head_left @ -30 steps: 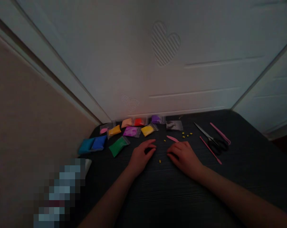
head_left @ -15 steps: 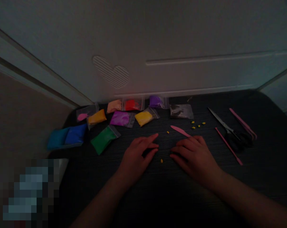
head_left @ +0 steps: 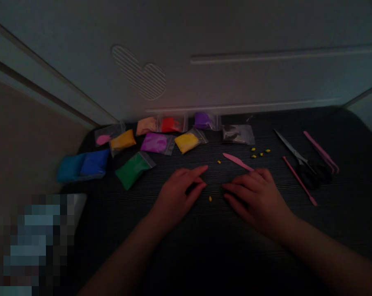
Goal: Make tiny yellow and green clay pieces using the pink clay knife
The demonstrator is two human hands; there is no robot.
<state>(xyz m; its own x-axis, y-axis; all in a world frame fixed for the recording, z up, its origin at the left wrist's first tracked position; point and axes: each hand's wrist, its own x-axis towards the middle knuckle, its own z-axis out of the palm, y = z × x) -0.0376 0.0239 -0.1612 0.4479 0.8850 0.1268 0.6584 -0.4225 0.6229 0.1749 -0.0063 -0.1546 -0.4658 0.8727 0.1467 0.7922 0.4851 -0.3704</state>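
Observation:
My left hand [head_left: 177, 190] is low over the dark table, its index finger stretched out and its thumb apart from that finger. No object shows in it. Across a small gap, my right hand [head_left: 260, 195] has its fingers loosely curved and the thumb a little apart, with nothing visible between them. The handle end of a pink plastic modelling knife [head_left: 237, 160] reaches the back of the right-hand fingers; whether they touch is unclear. One tiny yellow piece [head_left: 210, 199] lies between the hands, and another yellow bit [head_left: 219, 162] sits beyond them.
Several small yellow-and-green pieces [head_left: 261, 154] lie beyond my right hand. Scissors [head_left: 297, 154], a thin pink tool [head_left: 299, 181] and pink tweezers [head_left: 320, 150] are at the right. Bags of coloured clay, including green [head_left: 132, 169] and yellow [head_left: 186, 142], line the back and left, before a white panel [head_left: 250, 82].
The view has tilted down slightly, so the table things appear higher in the picture. Both hands keep nearly the same pose, with the left fingertips slightly closer together.

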